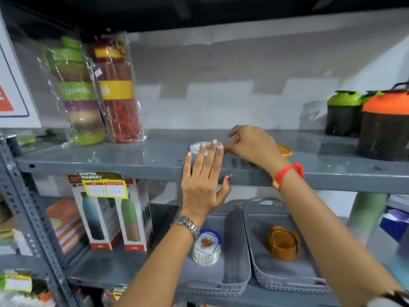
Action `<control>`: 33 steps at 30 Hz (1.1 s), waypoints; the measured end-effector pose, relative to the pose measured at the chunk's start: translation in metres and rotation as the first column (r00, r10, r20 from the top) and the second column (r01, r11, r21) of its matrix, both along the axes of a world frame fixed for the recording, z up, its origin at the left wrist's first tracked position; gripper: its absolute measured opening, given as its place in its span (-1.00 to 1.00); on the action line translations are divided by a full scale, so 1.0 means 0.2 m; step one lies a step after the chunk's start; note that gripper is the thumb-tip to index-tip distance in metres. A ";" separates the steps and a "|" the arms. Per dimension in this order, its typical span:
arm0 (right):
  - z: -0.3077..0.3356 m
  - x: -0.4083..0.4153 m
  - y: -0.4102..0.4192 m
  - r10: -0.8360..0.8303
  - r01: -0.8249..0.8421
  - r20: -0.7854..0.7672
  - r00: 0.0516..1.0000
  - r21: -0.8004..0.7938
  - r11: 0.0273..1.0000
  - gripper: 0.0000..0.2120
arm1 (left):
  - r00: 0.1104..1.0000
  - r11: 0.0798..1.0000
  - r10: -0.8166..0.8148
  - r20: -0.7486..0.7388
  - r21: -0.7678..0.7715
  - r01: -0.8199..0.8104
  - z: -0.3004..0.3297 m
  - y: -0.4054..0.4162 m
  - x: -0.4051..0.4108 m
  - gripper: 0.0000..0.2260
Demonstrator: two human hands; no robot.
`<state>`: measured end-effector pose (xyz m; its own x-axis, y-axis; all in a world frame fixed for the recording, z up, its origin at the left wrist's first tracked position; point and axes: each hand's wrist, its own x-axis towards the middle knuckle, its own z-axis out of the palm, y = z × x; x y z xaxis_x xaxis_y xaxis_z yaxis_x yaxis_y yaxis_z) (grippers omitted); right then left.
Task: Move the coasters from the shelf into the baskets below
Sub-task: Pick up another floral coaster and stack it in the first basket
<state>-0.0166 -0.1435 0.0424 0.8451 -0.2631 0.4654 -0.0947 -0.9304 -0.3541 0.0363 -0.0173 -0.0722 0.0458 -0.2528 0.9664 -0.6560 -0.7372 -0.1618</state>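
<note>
Coasters already sit in both baskets below, a white stack point(207, 249) in the left basket point(234, 282) and an amber stack point(283, 243) in the right basket point(287, 284), while on the shelf point(132, 160) the left hand point(202, 185) lies open against a white coaster point(204, 147), the right hand point(252, 145) curls loosely beside it, gripping nothing clearly, and an orange coaster point(285, 151) waits behind.

two wrapped bottles, a green-banded one point(76, 91) and a red-and-yellow one point(116, 89), stand side by side at upper left. orange-lidded point(385, 125) and green-lidded point(342, 111) dark jars sit at right. below, two boxed bottles point(115, 216) stand behind a yellow price tag point(104, 185).
</note>
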 end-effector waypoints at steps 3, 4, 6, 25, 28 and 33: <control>0.06 0.16 0.02 0.083 -0.093 -0.258 0.963 -0.029 0.995 -0.48 | 1.000 1.000 -0.001 -0.007 0.005 0.001 -0.01 0.00 0.00 -0.48; 0.06 0.21 0.04 0.082 -0.099 -0.287 0.955 -0.044 0.994 -0.48 | 1.000 1.000 -0.003 -0.009 0.004 0.003 -0.01 0.00 0.00 -0.48; 0.06 0.26 0.08 0.064 -0.090 -0.324 0.944 -0.067 0.994 -0.50 | 1.000 1.000 -0.007 -0.017 0.004 0.007 0.00 0.00 0.00 -0.50; 0.03 -0.44 0.06 -0.058 0.048 0.798 0.600 0.037 0.998 -0.22 | 0.996 1.000 -0.030 -0.082 -0.002 0.030 0.02 0.01 -0.04 -0.51; 0.05 -0.55 0.12 -0.024 0.073 0.858 0.513 -0.016 0.997 -0.24 | 0.996 1.000 -0.009 -0.091 0.010 0.010 0.02 0.01 -0.06 -0.48; 0.09 -0.66 0.14 0.005 0.049 0.878 0.479 -0.033 0.998 -0.25 | 0.992 1.000 -0.030 -0.121 0.001 0.030 0.01 0.01 -0.07 -0.48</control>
